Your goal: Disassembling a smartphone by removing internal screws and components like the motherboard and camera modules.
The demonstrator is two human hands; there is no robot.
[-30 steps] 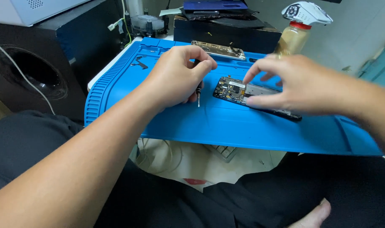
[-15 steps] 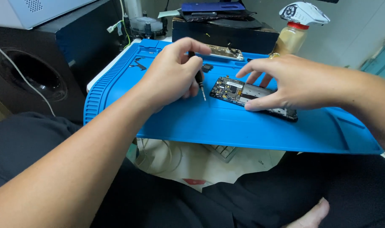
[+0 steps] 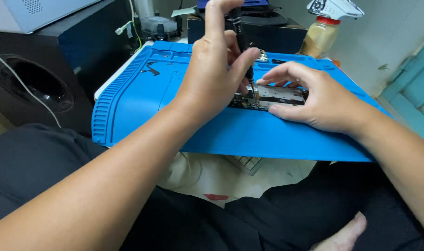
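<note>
An opened phone (image 3: 273, 96) with its circuit board bare lies on a blue silicone work mat (image 3: 142, 97). My left hand (image 3: 216, 69) grips a thin black screwdriver (image 3: 242, 39) upright, index finger on its top, the tip down on the board's left part. My right hand (image 3: 316, 95) rests flat on the mat, fingers and thumb bracing the phone's right end. A removed phone part (image 3: 262, 56) lies further back on the mat, partly hidden by my left hand.
A spray bottle (image 3: 324, 28) of amber liquid stands at the mat's back right. A black speaker cabinet (image 3: 33, 86) sits to the left, a dark box (image 3: 272, 30) behind the mat. Small black parts (image 3: 150, 69) lie at the mat's back left. My dark-clothed lap is below.
My left hand has turned the screwdriver from lying low in the palm to standing upright, its tip set onto the phone's board. My right hand shifted to hold the phone's right end.
</note>
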